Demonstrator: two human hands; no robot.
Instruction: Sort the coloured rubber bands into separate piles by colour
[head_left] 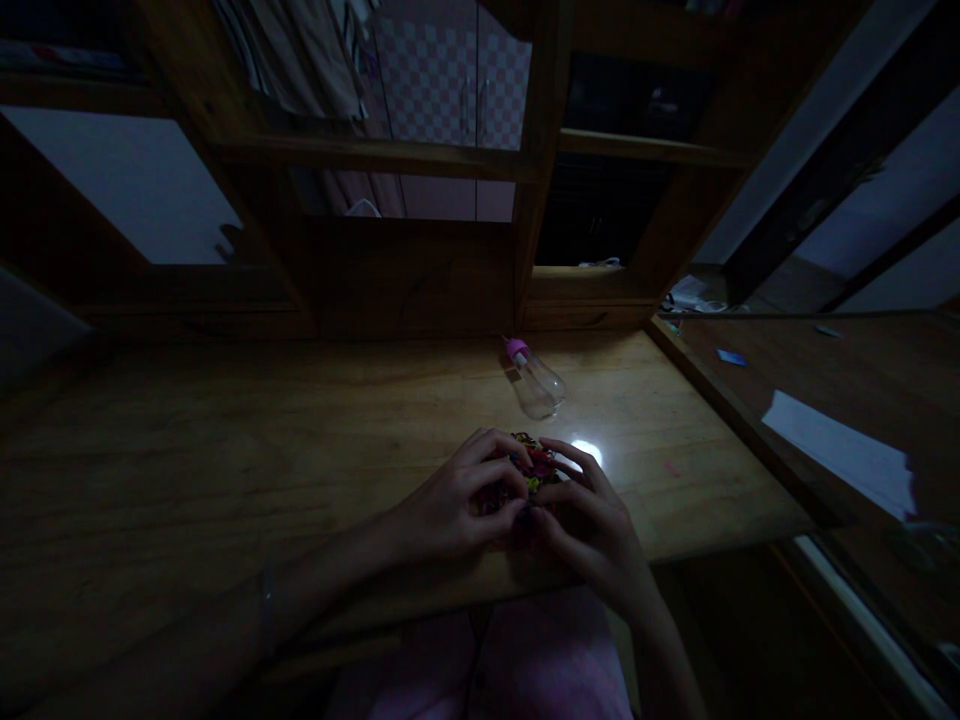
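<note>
Near the front edge of the wooden desk (300,430), a small multicoloured heap (536,470) of red, yellow, green and dark bits lies between my hands. The dim light hides exactly what it is made of. My left hand (480,485) curls round its left side, thumb and fingers bent in. From the right, my right hand (589,510) closes on it the same way, and the fingertips of both hands almost meet at the front. Just beyond, a clear bulb-shaped bottle (538,385) with a pink cap lies on its side, touched by neither hand.
Wooden shelving (420,270) with open compartments rises along the back of the desk. A raised edge (720,410) separates the desk from a surface on the right, where white paper (840,450) and a small blue card (730,357) lie.
</note>
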